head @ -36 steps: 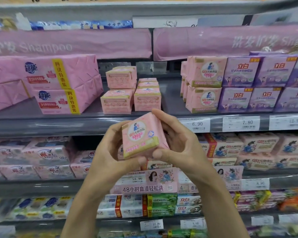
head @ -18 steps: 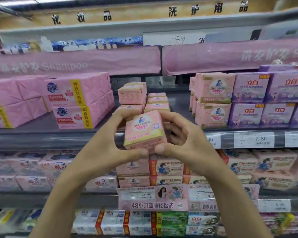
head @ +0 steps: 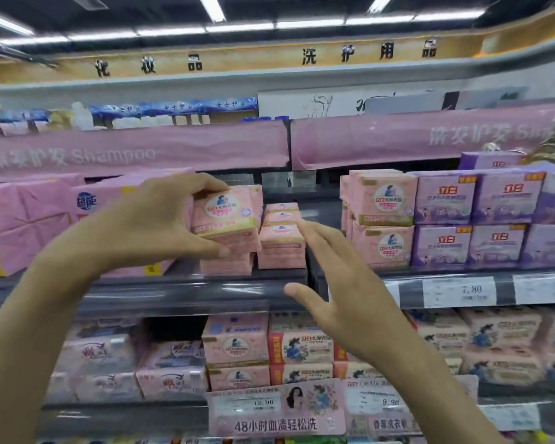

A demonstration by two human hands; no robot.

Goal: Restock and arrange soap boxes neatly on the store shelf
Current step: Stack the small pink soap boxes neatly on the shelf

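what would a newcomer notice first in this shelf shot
The left hand grips a pink soap box at the middle of the shelf, right over a low stack of matching boxes. The right hand hangs open beside it, fingers spread, in front of the neighbouring stack. Purple boxes fill the right side, under a long pink banner.

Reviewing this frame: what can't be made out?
Head view:
- Whether the pink soap box in the left hand rests on the stack: that hand hides its base.
- Price tag beside the 7.80 label: right hand covers it.
- Rightmost price label: blurred, cut off by edge.
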